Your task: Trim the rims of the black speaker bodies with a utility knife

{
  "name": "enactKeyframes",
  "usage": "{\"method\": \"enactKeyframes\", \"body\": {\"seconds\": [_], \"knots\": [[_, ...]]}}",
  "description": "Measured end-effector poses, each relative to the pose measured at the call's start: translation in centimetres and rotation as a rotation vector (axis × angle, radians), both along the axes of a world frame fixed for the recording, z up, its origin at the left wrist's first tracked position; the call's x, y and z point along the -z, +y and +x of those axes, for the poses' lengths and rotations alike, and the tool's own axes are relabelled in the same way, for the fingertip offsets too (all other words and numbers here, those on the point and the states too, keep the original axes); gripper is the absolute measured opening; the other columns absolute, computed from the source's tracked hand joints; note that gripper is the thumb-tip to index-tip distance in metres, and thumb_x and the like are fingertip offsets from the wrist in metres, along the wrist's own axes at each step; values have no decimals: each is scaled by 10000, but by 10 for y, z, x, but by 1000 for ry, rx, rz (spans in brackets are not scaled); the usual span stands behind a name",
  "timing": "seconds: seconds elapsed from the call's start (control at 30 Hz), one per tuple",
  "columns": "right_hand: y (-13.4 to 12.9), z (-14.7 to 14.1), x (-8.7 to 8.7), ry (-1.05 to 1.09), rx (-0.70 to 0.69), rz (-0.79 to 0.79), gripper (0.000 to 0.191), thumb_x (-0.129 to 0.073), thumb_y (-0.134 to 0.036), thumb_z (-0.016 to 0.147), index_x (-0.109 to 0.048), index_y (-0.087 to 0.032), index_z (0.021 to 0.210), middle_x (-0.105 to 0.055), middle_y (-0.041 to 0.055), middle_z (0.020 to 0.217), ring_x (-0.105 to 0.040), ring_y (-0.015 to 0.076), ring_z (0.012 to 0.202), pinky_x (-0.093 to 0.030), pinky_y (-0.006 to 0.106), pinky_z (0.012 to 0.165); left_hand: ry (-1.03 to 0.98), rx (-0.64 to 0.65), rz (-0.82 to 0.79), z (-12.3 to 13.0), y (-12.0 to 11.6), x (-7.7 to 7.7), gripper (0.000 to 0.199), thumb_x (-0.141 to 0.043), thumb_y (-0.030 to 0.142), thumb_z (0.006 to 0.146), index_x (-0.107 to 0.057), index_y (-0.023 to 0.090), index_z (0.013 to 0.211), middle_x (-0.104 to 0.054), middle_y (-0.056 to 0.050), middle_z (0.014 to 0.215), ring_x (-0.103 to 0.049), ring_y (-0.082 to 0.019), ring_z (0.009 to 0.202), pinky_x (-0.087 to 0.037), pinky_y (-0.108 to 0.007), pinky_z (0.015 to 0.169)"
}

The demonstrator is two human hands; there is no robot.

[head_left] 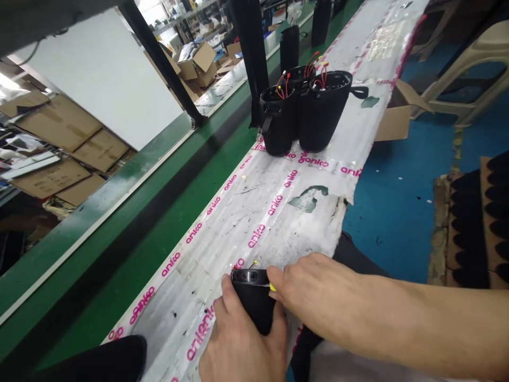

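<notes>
In the head view, my left hand (242, 339) is wrapped round a black fabric-covered speaker housing (256, 305) near the bottom middle. The housing has a hard black plastic rim (249, 276) with holes in it, and a thin wire with a yellow end shows behind the rim. My right hand (298, 281) is closed at the rim's right end. A bit of a small yellow tool (272, 287) pokes out under its fingers; the rest is hidden in the grip.
Further up the bench, several similar black housings (324, 111) stand upright with red wires sticking out. White sheeting with pink "anko" tape (254, 233) covers the bench beside a green conveyor (159, 217). A dark post (250, 58) rises there. Right are a stool (469, 69) and a carton (393, 122).
</notes>
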State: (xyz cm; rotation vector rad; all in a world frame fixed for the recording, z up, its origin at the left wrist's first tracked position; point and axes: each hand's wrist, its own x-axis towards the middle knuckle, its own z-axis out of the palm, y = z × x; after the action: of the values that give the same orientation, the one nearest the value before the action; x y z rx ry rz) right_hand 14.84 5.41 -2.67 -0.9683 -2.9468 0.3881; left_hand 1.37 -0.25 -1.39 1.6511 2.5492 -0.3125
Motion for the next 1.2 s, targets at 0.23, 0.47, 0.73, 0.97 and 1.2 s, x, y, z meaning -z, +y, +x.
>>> {"method": "enactKeyframes", "body": {"seconds": [0.23,0.47,0.73,0.97,1.2], "knots": [[8,-2,-8,-10,-6,-75,202,-778,-165,698,-613,-179,814,-616,25,702,-601,200,549,-261,321,443,3,29,-24,-1,0,-3,789,-494,602,899,-327,95,1481,-658,-201,1277,-727,-376,849,-520,-458,690],[8,19,5,581,364,-420,285,-330,-392,1072,-527,-195,1008,-620,-7,703,-604,173,628,-370,290,584,-32,-18,-50,-6,5,-9,720,-502,537,920,-309,153,1498,-661,-178,1300,-718,-411,930,-513,-531,801],[-2,19,20,628,437,-598,339,-350,-459,1052,-565,-220,1162,-670,45,913,-630,232,909,-431,348,785,-216,15,1,-18,-3,-10,662,-460,471,942,-297,180,1514,-575,-158,1434,-655,-384,1150,-498,-511,913],[-3,10,25,723,439,-615,332,-384,-431,1044,-523,-211,1249,-689,56,948,-651,233,902,-453,355,804,-88,30,141,-12,-5,-17,666,-631,412,848,-414,211,1445,-607,-103,1347,-699,-307,996,-520,-393,728],[-8,16,30,601,393,-482,345,-327,-418,1063,-504,-235,1296,-689,77,1062,-662,270,984,-458,402,840,42,258,276,-16,-3,3,694,-598,491,874,-456,67,1405,-589,-176,1305,-559,-340,1196,-465,-485,932]]}}
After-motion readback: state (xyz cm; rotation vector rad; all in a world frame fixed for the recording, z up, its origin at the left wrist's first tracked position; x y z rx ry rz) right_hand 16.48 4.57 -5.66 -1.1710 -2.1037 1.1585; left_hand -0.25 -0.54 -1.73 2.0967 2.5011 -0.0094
